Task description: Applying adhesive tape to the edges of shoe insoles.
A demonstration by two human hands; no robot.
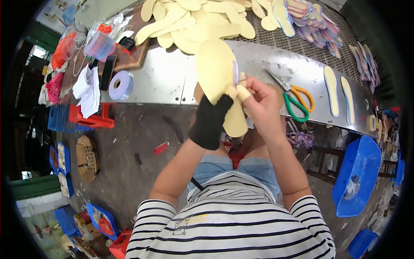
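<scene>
My left hand (210,123), in a black fingerless glove, is closed on a pale yellow insole (215,64) held upright above the table's near edge. The insole's rounded lower end shows beneath my hands. Along its right edge runs a narrow lavender strip (235,71). My right hand (262,103), with pale covers on its fingertips, pinches at that edge beside the strip; the exact pinch point is partly hidden by the fingers. To the right of it lie scissors (286,87) with one green and one orange handle. A roll of lavender tape (126,86) lies at the left.
A heap of yellow insoles (202,32) covers the table's back. Stacked edged insoles (317,30) stand at the far right, and two edged insoles (331,90) lie nearer. A phone-like black object (108,72) and white paper (88,88) are left. A blue tub (358,177) stands lower right.
</scene>
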